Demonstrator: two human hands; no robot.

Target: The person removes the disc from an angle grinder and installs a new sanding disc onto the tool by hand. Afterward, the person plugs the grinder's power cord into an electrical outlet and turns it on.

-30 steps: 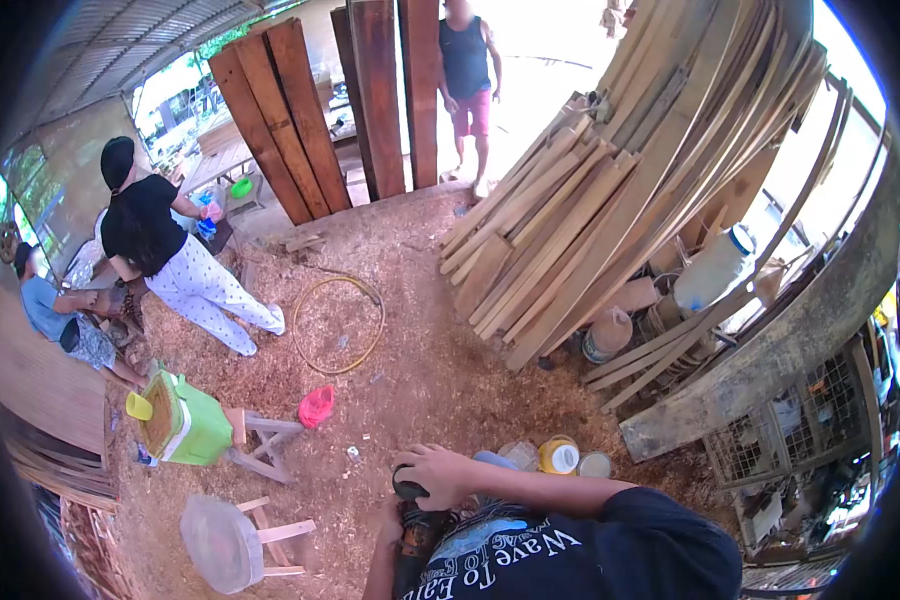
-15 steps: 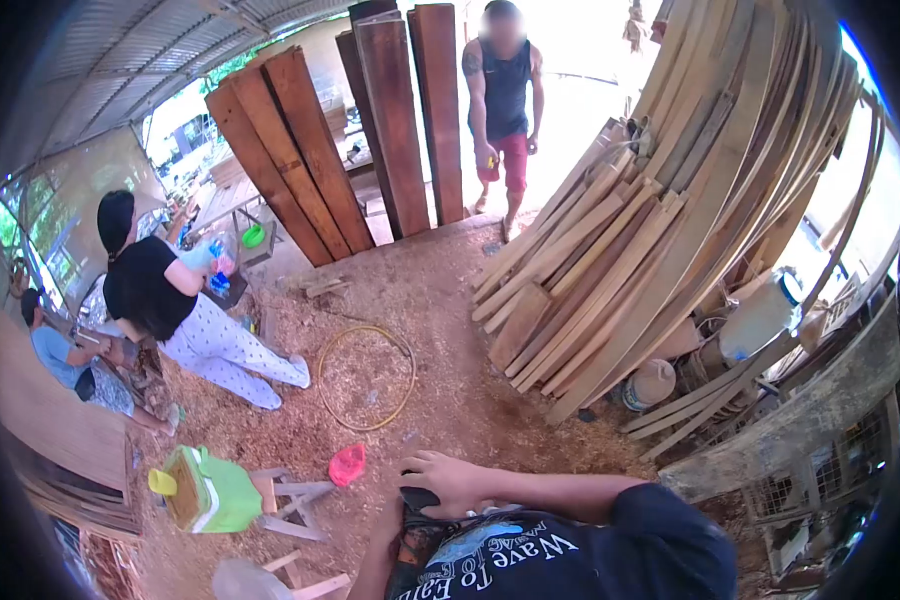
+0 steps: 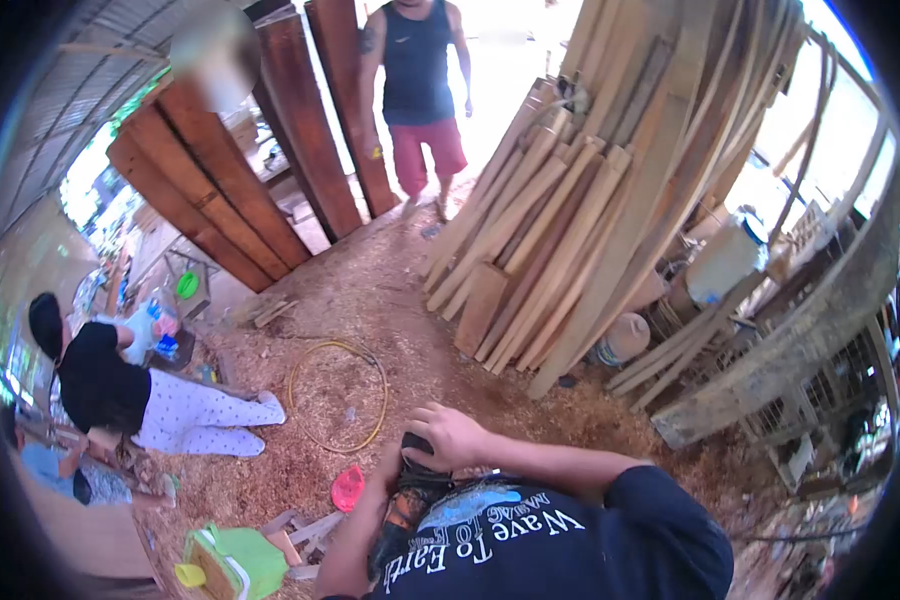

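My right hand [image 3: 448,437] reaches across my front, its fingers curled over a dark, rounded black object [image 3: 414,450] whose kind I cannot make out. Close under it, my left forearm [image 3: 358,530] rises to the same spot. The fingers of my left hand are hidden behind the black object and my right hand. Against my black printed shirt [image 3: 540,540], just below the hands, lies dark material with orange patches [image 3: 398,512].
A yellow hoop [image 3: 292,398] lies on the shavings-covered ground near a pink-red item [image 3: 348,488] and a green container [image 3: 240,560]. Long wood strips [image 3: 560,240] lean at right. Brown planks [image 3: 205,180] stand ahead. One person [image 3: 420,90] faces me; others are at left.
My view has swung, so the scene sits further left. The person ahead is nearer. My right hand stays on the black object, more of which now shows.
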